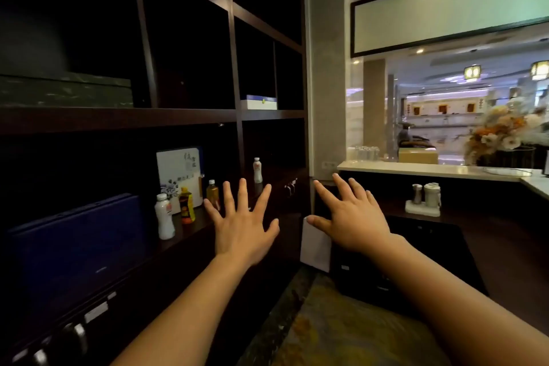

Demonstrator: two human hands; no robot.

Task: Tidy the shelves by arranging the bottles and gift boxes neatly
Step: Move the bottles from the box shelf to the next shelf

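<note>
As appears, left hand (242, 227), right hand (355, 217) splayed

Both bare forearms reach forward from the lower edge of the view, the left one rising from the lower left and the right one from the lower right. The left hand (241, 224) is held up with its back toward the camera, fingers (243, 192) straight and spread wide, thumb out to the right, holding nothing. The right hand (352, 217) is likewise flat and splayed, back upward, angled a little to the left with its thumb pointing toward the left hand, the two hands near each other but apart.
</note>
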